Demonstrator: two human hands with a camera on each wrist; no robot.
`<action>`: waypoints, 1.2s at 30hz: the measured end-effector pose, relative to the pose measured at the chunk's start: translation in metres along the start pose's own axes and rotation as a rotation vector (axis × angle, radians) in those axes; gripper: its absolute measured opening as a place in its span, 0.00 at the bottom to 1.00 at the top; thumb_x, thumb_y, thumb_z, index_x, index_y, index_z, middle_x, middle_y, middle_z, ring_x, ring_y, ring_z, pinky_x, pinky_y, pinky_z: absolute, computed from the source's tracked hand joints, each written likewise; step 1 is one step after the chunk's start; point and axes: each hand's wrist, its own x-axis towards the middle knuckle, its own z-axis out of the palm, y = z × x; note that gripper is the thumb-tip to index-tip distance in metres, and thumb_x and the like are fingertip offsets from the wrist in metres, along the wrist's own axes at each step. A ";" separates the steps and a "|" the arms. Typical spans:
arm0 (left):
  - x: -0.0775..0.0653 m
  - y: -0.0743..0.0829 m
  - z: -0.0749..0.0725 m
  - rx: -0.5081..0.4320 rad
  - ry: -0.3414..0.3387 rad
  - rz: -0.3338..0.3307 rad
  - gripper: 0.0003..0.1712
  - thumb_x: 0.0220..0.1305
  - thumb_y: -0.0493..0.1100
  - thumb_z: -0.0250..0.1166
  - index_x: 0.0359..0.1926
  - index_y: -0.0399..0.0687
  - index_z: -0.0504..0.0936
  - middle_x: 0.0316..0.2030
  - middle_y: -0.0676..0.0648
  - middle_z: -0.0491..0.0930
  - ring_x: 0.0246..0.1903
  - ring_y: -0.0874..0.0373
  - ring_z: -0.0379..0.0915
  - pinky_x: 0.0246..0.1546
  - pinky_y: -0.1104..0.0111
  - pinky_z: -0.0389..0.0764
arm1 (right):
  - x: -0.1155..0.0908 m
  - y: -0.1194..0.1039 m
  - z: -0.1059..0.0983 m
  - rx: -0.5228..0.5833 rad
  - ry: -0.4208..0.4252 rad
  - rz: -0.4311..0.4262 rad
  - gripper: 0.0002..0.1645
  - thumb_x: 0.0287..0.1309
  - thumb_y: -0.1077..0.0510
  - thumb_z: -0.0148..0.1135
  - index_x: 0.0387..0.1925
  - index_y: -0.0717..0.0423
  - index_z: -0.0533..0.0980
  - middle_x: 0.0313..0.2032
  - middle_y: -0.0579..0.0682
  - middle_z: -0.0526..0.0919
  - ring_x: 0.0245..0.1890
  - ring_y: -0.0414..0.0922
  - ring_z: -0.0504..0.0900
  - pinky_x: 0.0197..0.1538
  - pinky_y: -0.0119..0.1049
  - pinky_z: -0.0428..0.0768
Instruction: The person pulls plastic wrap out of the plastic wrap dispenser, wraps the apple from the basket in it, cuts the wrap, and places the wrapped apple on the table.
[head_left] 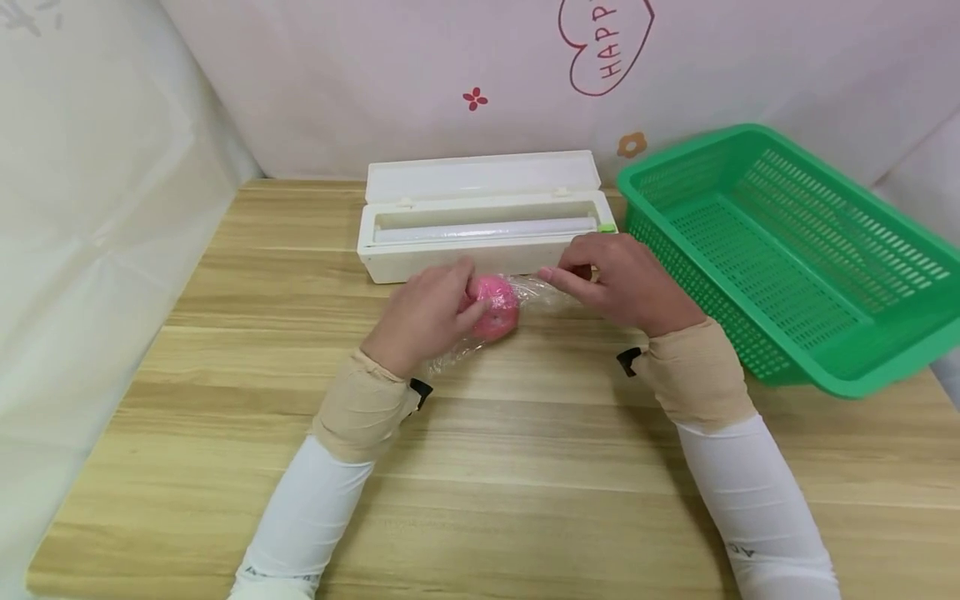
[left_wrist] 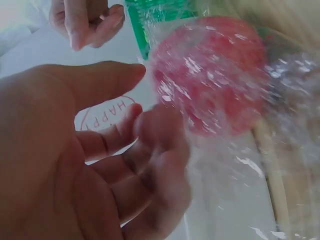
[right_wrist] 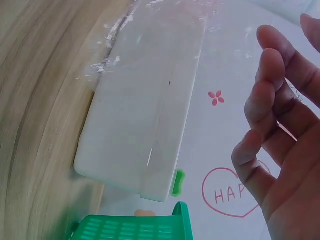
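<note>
A round pink thing point(head_left: 497, 310) lies on the wooden table under crinkled clear cling film point(head_left: 542, 292). My left hand point(head_left: 427, 312) is at its left side, thumb overlapping it in the head view. In the left wrist view the thumb and loosely bent fingers point(left_wrist: 167, 130) of that hand stand apart, right at the edge of the film-covered pink thing point(left_wrist: 210, 75). My right hand point(head_left: 618, 279) hovers by the film's right end with nothing in its loosely curled fingers point(right_wrist: 272, 75). Just behind both hands sits a white cling film dispenser point(head_left: 480, 258), lid up, a roll inside.
A green slotted plastic basket point(head_left: 840, 379) stands at the right, close beside the dispenser's end. A small green slider point(head_left: 607, 227) sits at the dispenser's right front rim. Behind the table hangs a white cloth point(head_left: 375, 75) with a heart and flowers printed on it.
</note>
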 end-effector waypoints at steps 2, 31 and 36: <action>0.002 -0.002 0.002 -0.014 0.002 -0.014 0.13 0.73 0.49 0.67 0.39 0.47 0.74 0.29 0.50 0.75 0.30 0.54 0.71 0.30 0.63 0.73 | -0.001 0.002 -0.001 0.012 -0.007 0.033 0.20 0.71 0.52 0.68 0.21 0.52 0.81 0.21 0.44 0.78 0.26 0.41 0.72 0.32 0.35 0.70; 0.009 0.002 0.025 0.034 0.185 -0.011 0.39 0.56 0.57 0.82 0.59 0.44 0.75 0.49 0.41 0.81 0.46 0.45 0.81 0.50 0.52 0.85 | 0.005 -0.008 0.020 0.211 0.035 0.586 0.34 0.78 0.38 0.53 0.18 0.53 0.69 0.28 0.51 0.70 0.31 0.49 0.70 0.34 0.41 0.67; 0.007 -0.003 0.006 -0.066 0.213 -0.039 0.41 0.51 0.57 0.85 0.59 0.47 0.75 0.50 0.44 0.82 0.47 0.48 0.83 0.51 0.53 0.86 | 0.007 -0.018 0.020 0.141 0.240 0.537 0.34 0.80 0.39 0.50 0.21 0.56 0.73 0.34 0.55 0.74 0.34 0.52 0.72 0.34 0.44 0.67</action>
